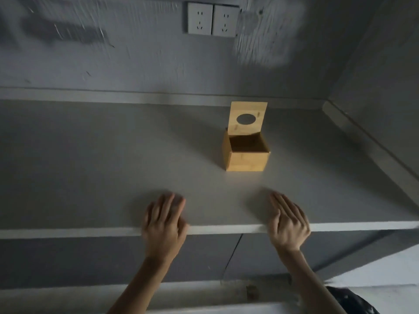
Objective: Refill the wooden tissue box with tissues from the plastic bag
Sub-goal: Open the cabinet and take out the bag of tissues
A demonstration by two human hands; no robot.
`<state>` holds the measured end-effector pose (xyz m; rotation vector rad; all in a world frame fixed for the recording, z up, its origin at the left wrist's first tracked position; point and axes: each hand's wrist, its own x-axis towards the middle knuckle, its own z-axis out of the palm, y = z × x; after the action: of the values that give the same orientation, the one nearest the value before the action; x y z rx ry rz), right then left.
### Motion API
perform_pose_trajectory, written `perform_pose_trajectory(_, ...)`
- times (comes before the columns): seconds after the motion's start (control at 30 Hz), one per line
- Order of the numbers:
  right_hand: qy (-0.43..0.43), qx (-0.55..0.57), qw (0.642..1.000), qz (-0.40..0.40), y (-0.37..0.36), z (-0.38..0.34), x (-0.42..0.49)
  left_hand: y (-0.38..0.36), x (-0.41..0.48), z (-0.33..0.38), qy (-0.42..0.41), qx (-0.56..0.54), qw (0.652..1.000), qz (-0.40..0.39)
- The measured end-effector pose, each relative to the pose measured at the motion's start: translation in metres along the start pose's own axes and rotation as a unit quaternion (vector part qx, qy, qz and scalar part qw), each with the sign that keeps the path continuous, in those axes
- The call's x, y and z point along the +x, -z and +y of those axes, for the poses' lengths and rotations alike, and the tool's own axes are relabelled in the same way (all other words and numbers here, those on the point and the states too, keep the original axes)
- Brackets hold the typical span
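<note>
The wooden tissue box (246,152) is seen standing on the grey worktop (113,166), toward the back right corner and well clear of the front edge. Its hinged lid (247,117) is raised upright at the rear, and a round hole is cut through the middle of the lid. The inside of the box is in shadow, and nothing can be made out in it. Both hands are laid flat at the front edge of the worktop, palms down. The left hand (164,222) is spread with loose fingers, nothing being grasped in it. The right hand (289,223) is likewise released, its fingers held straight and together, pointed toward the back edge. The box is set well apart from both hands. Two white wall sockets (213,19) are mounted side by side on the grey wall above the back edge.
</note>
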<state>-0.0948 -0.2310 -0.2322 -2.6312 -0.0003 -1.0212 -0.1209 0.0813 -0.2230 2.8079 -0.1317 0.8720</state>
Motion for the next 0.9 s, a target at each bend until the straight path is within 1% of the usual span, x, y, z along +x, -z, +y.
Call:
perform_pose_trajectory(0.03,0.023,0.01,0.998,0.062,-0.011,0.006,-0.001,-0.011,-0.002,-0.002,-0.01,0.002,0.999,0.052)
perform_pose_trajectory(0.13,0.062,0.023,0.977,0.2,-0.037,0.02,-0.006,-0.035,-0.001,-0.009,-0.033,0.007,0.981,0.189)
perform_pose_trajectory(0.2,0.057,0.011,0.967,0.249,-0.043,0.019,-0.003,-0.042,0.0,-0.009,-0.039,0.02,0.965,0.26)
perform_pose_trajectory(0.23,0.054,0.004,0.965,0.256,-0.042,0.018,-0.004,-0.041,-0.002,-0.008,-0.042,0.036,0.958,0.28)
perform_pose_trajectory(0.3,0.037,0.004,0.965,0.259,-0.036,0.014,-0.009,-0.036,-0.008,-0.002,-0.014,0.073,0.959,0.272)
perform_pose_trajectory(0.37,0.024,0.015,0.973,0.23,-0.03,0.006,-0.012,-0.028,-0.009,0.004,0.017,0.094,0.961,0.259)
perform_pose_trajectory(0.4,0.019,0.023,0.976,0.214,-0.027,0.004,-0.016,-0.027,-0.014,0.006,0.023,0.088,0.963,0.255)
perform_pose_trajectory(0.43,0.012,0.034,0.977,0.211,-0.023,0.002,-0.013,-0.018,-0.014,0.008,0.031,0.072,0.971,0.226)
perform_pose_trajectory(0.5,0.01,0.025,0.98,0.197,-0.025,0.004,-0.017,-0.017,-0.022,0.011,0.029,0.055,0.977,0.206)
perform_pose_trajectory(0.53,0.012,0.017,0.981,0.192,-0.026,0.006,-0.02,-0.015,-0.023,0.013,0.016,0.051,0.983,0.175)
perform_pose_trajectory(0.57,0.016,0.013,0.979,0.202,-0.028,0.009,-0.021,-0.011,-0.025,0.014,0.013,0.029,0.989,0.143)
perform_pose_trajectory(0.6,0.028,0.007,0.973,0.229,-0.031,0.011,-0.019,-0.009,-0.024,0.015,0.011,0.008,0.991,0.136)
perform_pose_trajectory(0.63,0.042,0.008,0.968,0.248,-0.034,0.014,-0.014,-0.008,-0.021,0.014,0.022,-0.031,0.988,0.147)
perform_pose_trajectory(0.67,0.049,0.012,0.963,0.266,-0.04,0.018,-0.01,-0.01,-0.022,0.008,0.04,-0.094,0.98,0.168)
perform_pose_trajectory(0.7,0.052,0.015,0.957,0.285,-0.043,0.02,-0.005,-0.011,-0.025,0.006,0.045,-0.175,0.964,0.194)
perform_pose_trajectory(0.73,0.06,0.018,0.952,0.298,-0.046,0.021,-0.002,-0.013,-0.034,0.009,0.032,-0.247,0.939,0.236)
perform_pose_trajectory(0.77,0.067,0.016,0.95,0.303,-0.048,0.024,0.0,-0.019,-0.049,0.017,-0.001,-0.277,0.921,0.273)
perform_pose_trajectory(0.8,0.073,0.011,0.949,0.306,-0.049,0.024,0.0,-0.027,-0.066,0.028,-0.051,-0.271,0.922,0.272)
perform_pose_trajectory(0.83,0.07,0.01,0.949,0.306,-0.047,0.021,0.0,-0.036,-0.08,0.04,-0.103,-0.252,0.935,0.226)
perform_pose_trajectory(0.87,0.066,0.01,0.951,0.303,-0.044,0.02,-0.002,-0.048,-0.089,0.052,-0.14,-0.214,0.955,0.153)
perform_pose_trajectory(0.9,0.064,0.01,0.953,0.296,-0.042,0.019,-0.004,-0.058,-0.092,0.063,-0.155,-0.16,0.971,0.084)
